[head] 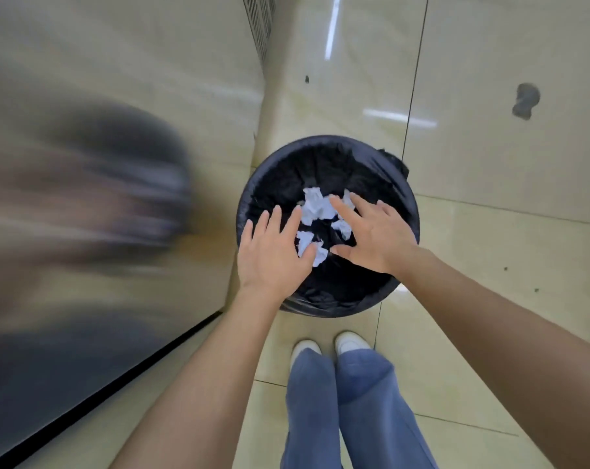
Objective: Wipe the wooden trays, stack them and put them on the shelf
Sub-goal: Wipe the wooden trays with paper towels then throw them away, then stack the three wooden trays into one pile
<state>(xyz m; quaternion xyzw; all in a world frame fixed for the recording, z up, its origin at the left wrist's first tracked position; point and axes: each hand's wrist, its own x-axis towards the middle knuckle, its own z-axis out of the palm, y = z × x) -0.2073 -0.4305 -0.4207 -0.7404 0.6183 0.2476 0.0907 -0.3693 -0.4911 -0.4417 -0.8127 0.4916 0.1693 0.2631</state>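
Both forearms enter from the bottom edge, bare, angled inward toward a bin on the floor. Between them, lower centre, stand two legs in blue trousers (348, 411) ending in white shoes (327, 346), toes pointing at the bin.

Left side of the view: a brushed metal panel (100, 231) rises from the floor, its surface carrying a smeared, blurred reflection; a perforated vent strip (261, 22) runs along its upper edge. No detail can be read in the reflection.

Left hand (273, 252): palm down, fingers spread and straight, held over the near-left rim of the bin. Nothing is gripped; the hand is released and flat.

Bin (253, 198): round, lined with a black bag (320, 164) gathered over the rim, standing on the floor just beside the foot of the metal panel. Inside lie several crumpled pieces of white paper (315, 208), loose on the black lining, grouped near the middle.

Right hand (375, 235): palm down, fingers splayed, thumb pointing toward the left hand, held over the near-right part of the bin. It likewise holds nothing; the grip is released. The fingertips overlap the paper in the view, but whether they touch it cannot be told.

Right side: glossy pale floor tiles (490, 265) with dark joints, light streaks reflected in them, and a dark smudge (525, 101) on the far tile.

Wooden trays and shelf: neither falls within this view; their location cannot be told.
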